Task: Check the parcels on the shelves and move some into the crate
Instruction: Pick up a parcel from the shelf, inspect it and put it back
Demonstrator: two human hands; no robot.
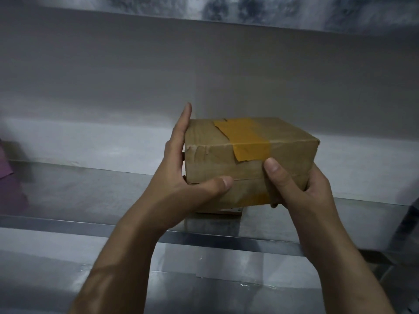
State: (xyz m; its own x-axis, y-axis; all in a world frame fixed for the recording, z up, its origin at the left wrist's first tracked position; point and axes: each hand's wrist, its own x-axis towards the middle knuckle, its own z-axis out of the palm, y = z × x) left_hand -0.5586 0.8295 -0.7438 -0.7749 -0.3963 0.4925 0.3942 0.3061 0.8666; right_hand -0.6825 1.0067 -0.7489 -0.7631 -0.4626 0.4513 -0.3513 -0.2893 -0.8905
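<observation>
A brown cardboard parcel (283,150) with a strip of orange-brown tape across its top and front is held over the metal shelf (90,196). My left hand (181,173) grips its left end, fingers up the side and thumb on the front face. The right lower corner rests in my right hand (299,189), thumb pressed on the front. Whether the parcel touches the shelf is hidden by my hands. A small flat piece of cardboard (229,210) shows just under it. No crate is in view.
A purple object (9,182) sits at the far left of the shelf. A dark blurred thing (408,218) is at the right edge. A lower shelf surface (204,279) lies below the front rail, and another shelf (272,14) runs overhead.
</observation>
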